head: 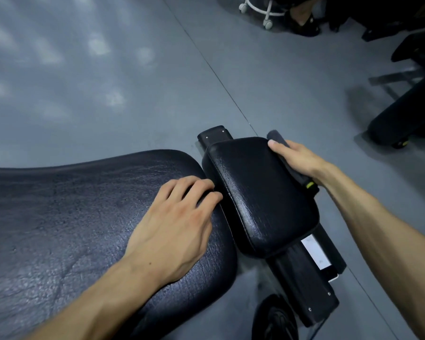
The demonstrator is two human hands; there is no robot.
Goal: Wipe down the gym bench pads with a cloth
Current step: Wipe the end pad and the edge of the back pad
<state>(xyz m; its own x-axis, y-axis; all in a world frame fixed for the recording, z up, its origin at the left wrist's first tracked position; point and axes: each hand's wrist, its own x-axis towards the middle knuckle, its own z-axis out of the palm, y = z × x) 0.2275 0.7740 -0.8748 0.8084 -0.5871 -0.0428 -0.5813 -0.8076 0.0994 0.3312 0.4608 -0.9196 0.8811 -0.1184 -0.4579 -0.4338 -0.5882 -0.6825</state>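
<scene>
A: Where's the cloth (pixel 284 153)?
B: Dark, pressed against the far edge of the small pad (pixel 260 192), the right hand (pixel 296 159) curled round it.
A: And the left hand (pixel 174 222)?
B: Resting on the big pad (pixel 71 217), fingers (pixel 194 187) loosely bent at its edge, holding nothing.

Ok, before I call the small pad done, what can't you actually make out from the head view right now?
- Cloth: mostly hidden under the right hand; only a dark strip shows.
- Small pad: its far side face is turned away from the camera.
- Large pad: cut off by the left and bottom edges, partly covered by the left hand.
- White label on the frame: too small to read.
</scene>
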